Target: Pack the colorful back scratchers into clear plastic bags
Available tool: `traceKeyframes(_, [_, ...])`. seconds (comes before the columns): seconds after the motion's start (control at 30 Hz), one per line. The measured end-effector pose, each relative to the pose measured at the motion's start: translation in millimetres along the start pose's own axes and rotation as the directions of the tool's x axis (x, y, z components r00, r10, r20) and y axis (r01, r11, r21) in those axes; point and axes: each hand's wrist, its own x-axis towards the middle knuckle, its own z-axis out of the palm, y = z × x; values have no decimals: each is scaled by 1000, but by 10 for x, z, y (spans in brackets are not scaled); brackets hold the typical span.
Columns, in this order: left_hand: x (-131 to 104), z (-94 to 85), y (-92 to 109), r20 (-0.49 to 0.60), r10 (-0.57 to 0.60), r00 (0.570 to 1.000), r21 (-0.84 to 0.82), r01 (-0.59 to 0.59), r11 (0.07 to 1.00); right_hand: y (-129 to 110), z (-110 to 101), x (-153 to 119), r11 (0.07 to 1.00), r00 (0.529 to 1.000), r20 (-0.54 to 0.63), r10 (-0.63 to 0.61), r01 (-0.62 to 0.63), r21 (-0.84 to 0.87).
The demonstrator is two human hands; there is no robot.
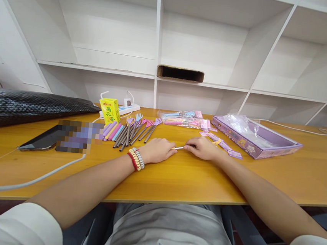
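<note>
Between my two hands runs a thin metal rod (180,148), low over the table. One end goes into the closed fingers of my left hand (161,150), which wears coiled bands at the wrist. The fingers of my right hand (200,147) pinch the other end. Beside my left hand lie several back scratchers (147,128) with small claw heads in blue, pink and purple on metal stems. Left of these is a row of coloured handles (113,131). Purple card labels (222,143) lie just beyond my right hand.
Bagged back scratchers (181,119) lie at the back. A purple box (256,143) with clear plastic stands right. On the left are a yellow drink carton (109,110), a phone (40,137), a white cable (45,176), a power strip (131,108) and a black wrapped bundle (32,106).
</note>
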Motion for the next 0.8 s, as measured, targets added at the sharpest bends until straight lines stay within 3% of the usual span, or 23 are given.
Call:
traceKeyframes(0.53, [-14,-20,-77,7,22,1000,20,-22,1000,-65,112,29,986,990,-39,137,-132,104])
traceKeyframes(0.8, [-13,4,-115,-7,55,998,24,-55,998,-82,125,25,990,990,-56,126,-123,62])
